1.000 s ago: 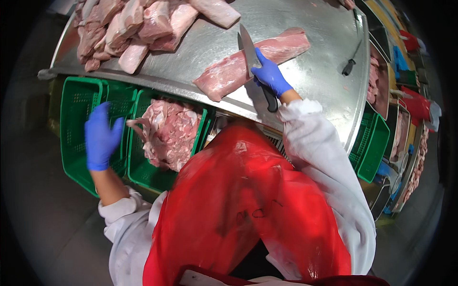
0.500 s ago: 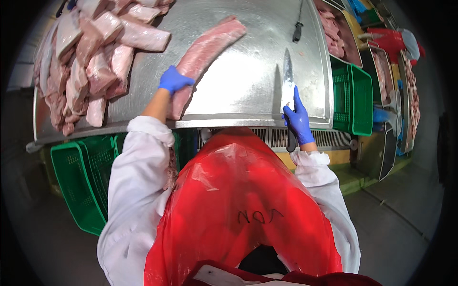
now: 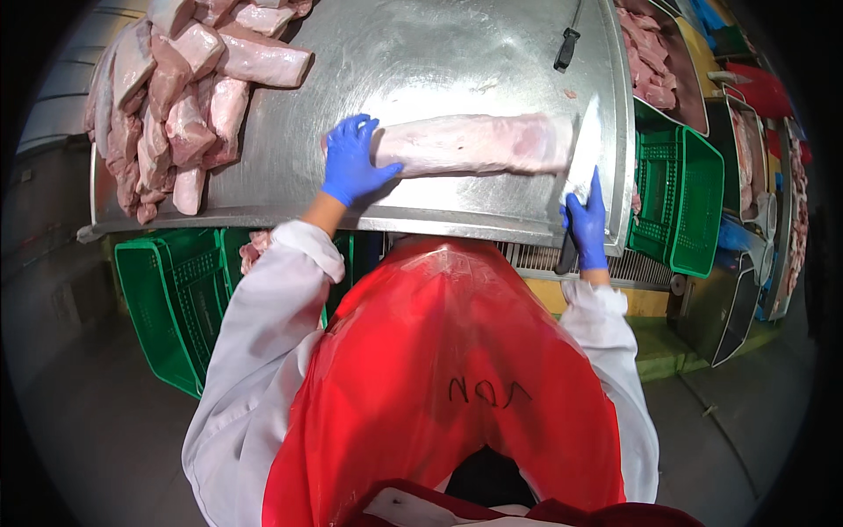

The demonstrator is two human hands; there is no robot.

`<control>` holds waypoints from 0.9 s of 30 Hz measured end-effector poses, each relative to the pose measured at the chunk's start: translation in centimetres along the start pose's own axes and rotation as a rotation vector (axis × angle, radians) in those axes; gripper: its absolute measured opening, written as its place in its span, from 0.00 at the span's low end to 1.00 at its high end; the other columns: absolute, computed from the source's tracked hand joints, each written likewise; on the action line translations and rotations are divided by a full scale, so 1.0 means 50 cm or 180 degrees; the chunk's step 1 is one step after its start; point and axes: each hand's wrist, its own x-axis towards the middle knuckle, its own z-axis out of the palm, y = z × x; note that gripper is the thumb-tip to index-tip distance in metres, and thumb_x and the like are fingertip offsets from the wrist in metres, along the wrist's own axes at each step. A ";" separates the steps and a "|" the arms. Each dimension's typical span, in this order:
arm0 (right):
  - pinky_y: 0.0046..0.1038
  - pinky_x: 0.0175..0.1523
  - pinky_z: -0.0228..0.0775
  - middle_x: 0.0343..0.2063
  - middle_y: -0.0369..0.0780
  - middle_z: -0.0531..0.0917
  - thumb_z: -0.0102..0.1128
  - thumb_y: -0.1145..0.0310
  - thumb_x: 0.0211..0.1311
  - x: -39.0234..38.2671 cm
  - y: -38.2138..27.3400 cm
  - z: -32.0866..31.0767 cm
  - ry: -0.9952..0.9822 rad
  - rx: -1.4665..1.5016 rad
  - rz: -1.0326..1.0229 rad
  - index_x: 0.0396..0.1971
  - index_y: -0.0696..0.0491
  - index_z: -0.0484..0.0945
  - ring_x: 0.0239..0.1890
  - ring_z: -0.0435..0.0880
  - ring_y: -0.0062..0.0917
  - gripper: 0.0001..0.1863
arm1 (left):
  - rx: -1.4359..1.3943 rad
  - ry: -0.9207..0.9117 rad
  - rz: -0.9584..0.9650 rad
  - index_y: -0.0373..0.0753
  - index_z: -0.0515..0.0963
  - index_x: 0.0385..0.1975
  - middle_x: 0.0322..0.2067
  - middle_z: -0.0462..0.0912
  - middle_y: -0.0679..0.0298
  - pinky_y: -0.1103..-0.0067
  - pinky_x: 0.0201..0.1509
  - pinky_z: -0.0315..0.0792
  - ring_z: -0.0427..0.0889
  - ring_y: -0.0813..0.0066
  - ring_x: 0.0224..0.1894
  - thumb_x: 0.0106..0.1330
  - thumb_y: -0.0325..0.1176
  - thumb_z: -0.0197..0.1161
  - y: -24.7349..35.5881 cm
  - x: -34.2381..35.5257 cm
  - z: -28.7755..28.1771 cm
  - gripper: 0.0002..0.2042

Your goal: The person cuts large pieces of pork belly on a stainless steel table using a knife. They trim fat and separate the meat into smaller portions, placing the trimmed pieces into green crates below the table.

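A long, pale pink piece of pork loin (image 3: 474, 145) lies crosswise on the steel table (image 3: 413, 61). My blue-gloved left hand (image 3: 356, 162) is closed round its left end, thumb on the near side and fingers curled over the far side. In my gloved right hand (image 3: 587, 227) is a butcher's knife (image 3: 587, 145), its broad blade pointing away from me, beside the loin's right end. The lower part of the dark handle shows below that hand.
Many pork pieces (image 3: 189, 105) are heaped at the table's left. A black-handled tool (image 3: 567, 50) with a thin shaft lies at the far right. Green crates (image 3: 167, 307) stand below left, another green crate (image 3: 698, 202) at right, near a meat-filled tub (image 3: 694, 97).
The loin has swung from lengthwise to crosswise, and its upper face now looks paler. My left hand has shifted right with its end; my right hand and knife have moved slightly right.
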 end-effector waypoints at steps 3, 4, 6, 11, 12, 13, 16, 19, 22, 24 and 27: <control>0.22 0.23 0.70 0.26 0.38 0.80 0.55 0.76 0.65 0.099 0.000 0.083 -0.0115 -0.0115 -0.0205 0.72 0.50 0.52 0.20 0.76 0.18 0.37 | -0.0188 -0.0785 -0.0102 0.37 0.71 0.54 0.51 0.76 0.45 0.61 0.57 0.69 0.75 0.47 0.54 0.43 0.56 0.73 -0.011 0.000 0.006 0.40; 0.22 0.23 0.71 0.25 0.37 0.80 0.55 0.74 0.66 0.146 0.022 0.101 -0.0154 -0.0266 -0.0267 0.72 0.49 0.51 0.20 0.77 0.18 0.37 | -0.0357 -0.1229 -0.0378 0.37 0.71 0.53 0.50 0.77 0.45 0.61 0.55 0.71 0.76 0.47 0.52 0.43 0.56 0.73 0.008 -0.007 0.008 0.40; 0.23 0.21 0.71 0.21 0.37 0.79 0.56 0.71 0.66 0.217 0.002 0.158 -0.0085 -0.0997 -0.1047 0.71 0.49 0.53 0.17 0.76 0.18 0.35 | -0.0599 -0.1758 -0.0884 0.35 0.71 0.51 0.47 0.79 0.44 0.61 0.52 0.73 0.79 0.45 0.49 0.43 0.55 0.74 0.033 -0.019 0.003 0.39; 0.24 0.22 0.72 0.23 0.37 0.78 0.57 0.74 0.65 0.333 -0.075 0.263 -0.1394 0.0258 -0.0435 0.68 0.52 0.57 0.17 0.76 0.19 0.32 | -0.1581 -0.2181 -0.0863 0.28 0.66 0.56 0.49 0.77 0.39 0.60 0.56 0.72 0.78 0.43 0.51 0.49 0.49 0.72 0.184 -0.059 -0.072 0.39; 0.24 0.24 0.72 0.26 0.38 0.79 0.58 0.75 0.65 0.346 -0.091 0.265 -0.1614 0.0302 -0.0471 0.68 0.52 0.58 0.19 0.77 0.19 0.32 | -0.2280 -0.1936 -0.0365 0.29 0.65 0.60 0.52 0.74 0.39 0.60 0.59 0.70 0.77 0.44 0.54 0.51 0.46 0.72 0.205 -0.077 -0.059 0.39; 0.23 0.25 0.72 0.29 0.38 0.79 0.58 0.76 0.65 0.349 -0.100 0.254 -0.1560 0.0373 -0.0498 0.68 0.52 0.59 0.21 0.78 0.19 0.32 | -0.2482 -0.2233 -0.0019 0.31 0.63 0.62 0.55 0.73 0.41 0.60 0.61 0.68 0.74 0.45 0.57 0.51 0.42 0.71 0.213 -0.077 -0.045 0.40; 0.20 0.25 0.72 0.32 0.40 0.81 0.60 0.75 0.65 0.343 -0.158 0.165 -0.1241 0.0327 -0.0640 0.70 0.55 0.56 0.26 0.81 0.21 0.35 | -0.1195 -0.1608 0.1135 0.37 0.63 0.64 0.63 0.67 0.48 0.59 0.68 0.60 0.65 0.51 0.67 0.50 0.35 0.67 0.244 0.041 -0.005 0.37; 0.21 0.24 0.73 0.36 0.41 0.81 0.59 0.76 0.65 0.353 -0.165 0.009 -0.0794 0.0374 -0.0676 0.70 0.57 0.55 0.28 0.83 0.23 0.35 | -0.0457 -0.0841 0.1783 0.39 0.65 0.62 0.66 0.62 0.50 0.54 0.69 0.56 0.59 0.52 0.70 0.51 0.37 0.68 0.274 0.176 0.123 0.35; 0.21 0.23 0.72 0.35 0.42 0.80 0.57 0.77 0.65 0.338 -0.143 -0.136 -0.0356 0.0630 -0.0915 0.66 0.60 0.60 0.26 0.82 0.24 0.30 | 0.0401 -0.1158 0.1221 0.40 0.70 0.58 0.60 0.71 0.48 0.57 0.64 0.64 0.70 0.52 0.63 0.48 0.40 0.70 0.355 0.267 0.205 0.34; 0.20 0.24 0.71 0.33 0.41 0.79 0.56 0.77 0.65 0.287 -0.130 -0.208 0.0026 0.0560 -0.0850 0.63 0.60 0.63 0.24 0.80 0.23 0.26 | 0.0076 -0.1944 0.0856 0.39 0.72 0.55 0.51 0.78 0.48 0.61 0.58 0.70 0.77 0.51 0.54 0.43 0.43 0.72 0.380 0.324 0.186 0.34; 0.21 0.27 0.73 0.32 0.39 0.78 0.54 0.78 0.65 0.171 -0.104 -0.275 0.0312 0.0803 -0.0540 0.61 0.60 0.64 0.22 0.78 0.21 0.24 | -0.1178 -0.3187 0.0542 0.34 0.79 0.48 0.41 0.84 0.48 0.67 0.53 0.74 0.84 0.52 0.44 0.38 0.47 0.75 0.299 0.405 0.156 0.34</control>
